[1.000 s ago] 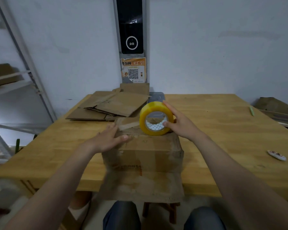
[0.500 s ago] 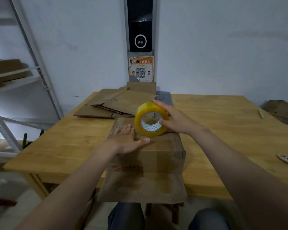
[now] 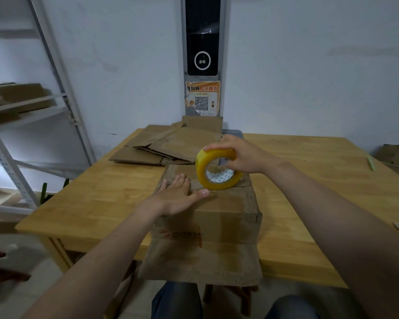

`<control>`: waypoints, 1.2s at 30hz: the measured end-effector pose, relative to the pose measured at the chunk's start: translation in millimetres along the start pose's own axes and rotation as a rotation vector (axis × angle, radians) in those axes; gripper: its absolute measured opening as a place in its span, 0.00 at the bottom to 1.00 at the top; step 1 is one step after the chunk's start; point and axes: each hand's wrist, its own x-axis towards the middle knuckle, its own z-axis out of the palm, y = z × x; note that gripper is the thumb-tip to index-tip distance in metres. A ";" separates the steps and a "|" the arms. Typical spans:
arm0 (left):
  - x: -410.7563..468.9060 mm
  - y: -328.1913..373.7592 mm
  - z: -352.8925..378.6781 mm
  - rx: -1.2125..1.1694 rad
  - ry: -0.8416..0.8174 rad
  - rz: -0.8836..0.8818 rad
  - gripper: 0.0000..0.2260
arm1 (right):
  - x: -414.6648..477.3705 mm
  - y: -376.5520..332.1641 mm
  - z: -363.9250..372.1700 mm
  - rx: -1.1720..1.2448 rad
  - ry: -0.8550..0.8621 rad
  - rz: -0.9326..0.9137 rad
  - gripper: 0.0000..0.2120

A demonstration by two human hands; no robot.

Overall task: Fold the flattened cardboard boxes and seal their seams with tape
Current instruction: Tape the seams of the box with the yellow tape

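since the earlier frames the left hand [image 3: 177, 196] has slid further across the top of the folded brown cardboard box [image 3: 219, 217], and the roll of yellow packing tape [image 3: 200, 171] has tipped more upright above the box's top seam. that box stands at the near edge of the pale wooden table [image 3: 101, 192], with one brown flap [image 3: 200, 261] hanging down over the table edge in front of it. the left hand lies flat on the box top, fingers straight and thumb stretched out to just under the roll. the right hand [image 3: 242, 155] grips the roll over its upper rim, fingers curled round it. whether a strip is already stuck along the seam is too faint to tell. by my reading the box is folded and the taping of its top is only starting. behind the box, a stack of flattened brown cardboard sheets [image 3: 171, 146] still waits to be folded and sealed.
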 end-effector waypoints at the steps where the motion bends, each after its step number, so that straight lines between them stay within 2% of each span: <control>1: -1.0 0.3 -0.2 -0.004 0.001 -0.001 0.49 | -1.8 1.4 -3.9 -0.013 -0.006 0.011 0.31; 4: -1.6 2.2 -0.4 -0.004 0.006 0.000 0.46 | -10.1 6.9 -14.9 -0.072 -0.032 0.055 0.32; 12: 9.2 21.1 -2.5 0.115 -0.020 -0.110 0.51 | -21.8 12.4 -14.6 -0.070 -0.050 0.090 0.31; 16: 13.7 44.6 -1.3 0.185 -0.040 -0.037 0.48 | -19.0 13.1 -11.2 -0.063 -0.064 0.090 0.29; 19: 18.0 55.3 1.7 0.139 -0.055 0.012 0.47 | -14.8 8.5 -15.7 -0.107 -0.124 0.061 0.28; 23: 17.5 51.8 2.4 0.062 -0.079 0.021 0.48 | -13.1 7.7 -26.1 -0.152 -0.197 0.057 0.31; 32: 12.2 44.7 5.5 0.093 -0.056 0.063 0.48 | -7.8 1.3 -39.5 -0.254 -0.262 0.035 0.30; 36: 12.7 45.6 6.4 0.103 -0.052 0.057 0.50 | -20.9 11.7 -57.7 -0.337 -0.331 0.077 0.34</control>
